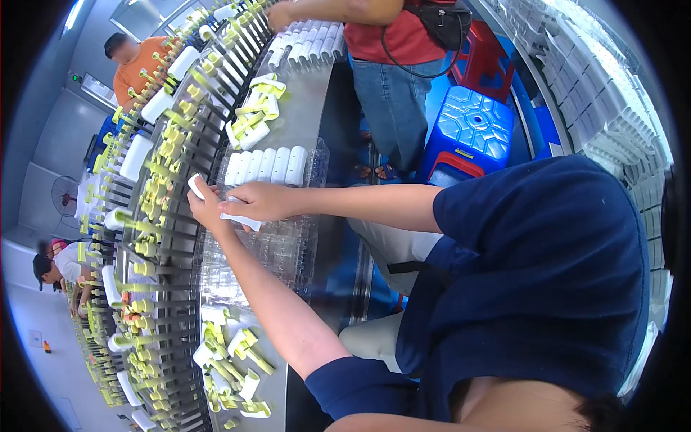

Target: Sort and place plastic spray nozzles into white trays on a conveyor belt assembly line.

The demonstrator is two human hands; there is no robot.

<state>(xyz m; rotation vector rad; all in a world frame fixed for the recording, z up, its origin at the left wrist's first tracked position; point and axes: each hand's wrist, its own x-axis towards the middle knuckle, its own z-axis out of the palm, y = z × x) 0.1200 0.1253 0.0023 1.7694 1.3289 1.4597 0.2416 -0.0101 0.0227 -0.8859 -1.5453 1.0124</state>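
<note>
My left hand [209,207] is closed round a smooth white plastic piece [196,186], whose end sticks out past the fingers. Against it, my right hand [260,201] grips a thin white cloth [243,219] that hangs below the fingers. Most of the held piece is hidden by my hands. Right beside them, a row of white rounded casings [266,166] lies in a clear plastic tray [317,162]. Further clear trays [252,263] are stacked under my forearms.
A rack line with dark bars and yellow-green holders [155,194] curves along the left. White-and-green parts lie in piles [253,111] [234,360] on the metal bench [306,93]. A person in red [367,43] stands beyond, near a blue stool [475,122]. White crates [590,79] line the right.
</note>
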